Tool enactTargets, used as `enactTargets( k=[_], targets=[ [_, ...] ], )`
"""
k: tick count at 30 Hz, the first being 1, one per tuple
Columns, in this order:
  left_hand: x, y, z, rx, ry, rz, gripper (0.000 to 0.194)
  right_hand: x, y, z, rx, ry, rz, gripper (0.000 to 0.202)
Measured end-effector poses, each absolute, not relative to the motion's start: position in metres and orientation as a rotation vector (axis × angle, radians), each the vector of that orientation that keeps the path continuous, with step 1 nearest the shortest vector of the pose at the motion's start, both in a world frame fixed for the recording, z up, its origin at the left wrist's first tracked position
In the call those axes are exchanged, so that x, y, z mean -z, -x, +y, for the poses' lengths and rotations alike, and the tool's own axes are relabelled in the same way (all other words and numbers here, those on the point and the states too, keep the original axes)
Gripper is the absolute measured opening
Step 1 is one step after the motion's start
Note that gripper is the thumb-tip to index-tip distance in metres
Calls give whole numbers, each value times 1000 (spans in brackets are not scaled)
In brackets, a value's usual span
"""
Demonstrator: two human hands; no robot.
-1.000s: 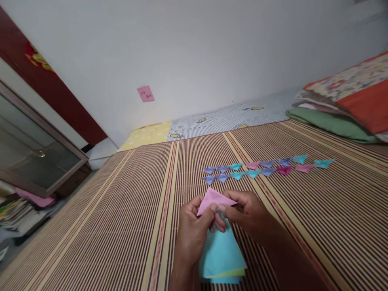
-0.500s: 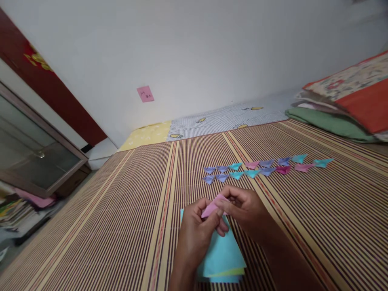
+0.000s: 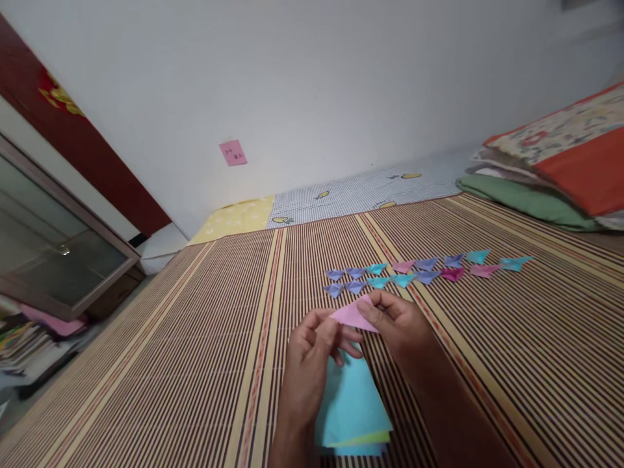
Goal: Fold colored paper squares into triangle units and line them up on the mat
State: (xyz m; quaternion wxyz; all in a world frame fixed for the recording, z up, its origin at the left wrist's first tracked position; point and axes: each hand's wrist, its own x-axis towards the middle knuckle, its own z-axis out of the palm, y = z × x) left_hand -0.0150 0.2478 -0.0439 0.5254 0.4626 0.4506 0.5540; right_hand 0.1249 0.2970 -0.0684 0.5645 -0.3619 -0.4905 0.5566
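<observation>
Pinching the broad right end of a small, folded, pale pink paper triangle (image 3: 353,315) between thumb and fingers of the right hand (image 3: 409,338). Gripping the narrow opposite tip between thumb and forefinger of the left hand (image 3: 305,370), while extending other left fingers loosely below. Holding the pink triangle between both hands, pointing its tip leftward, with its long axis running roughly side to side. Pressing the right thumb well in over the paper's face, bringing the right hand nearer its middle than the left.

Working just beyond a stack of flat turquoise paper sheets (image 3: 355,403) with yellow-green and blue edges, on a woven mat of tan and dark stripes (image 3: 214,338). Facing two rows of small folded paper pieces (image 3: 402,280) in purple, turquoise, pink and magenta, just past the fingers. Looking toward a handwritten pink paper note (image 3: 233,153) on a white wall (image 3: 302,84).
</observation>
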Motion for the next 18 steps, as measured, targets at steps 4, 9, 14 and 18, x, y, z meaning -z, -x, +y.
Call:
enactTargets(
  k=[4,9,14,18],
  targets=[
    [42,7,249,-1359,-1096,1064,16,72,-109,296,-1517,758,-919,39],
    [46,5,249,-1457,-1082,1104,15,73,-97,290,-1662,633,-795,32],
    [52,8,248,-1514,-1011,1078,18,93,-97,292,-1465,780,-961,31],
    [52,7,248,-1550,-1114,1132,11,113,-97,297,-1291,842,-1062,28]
  ],
)
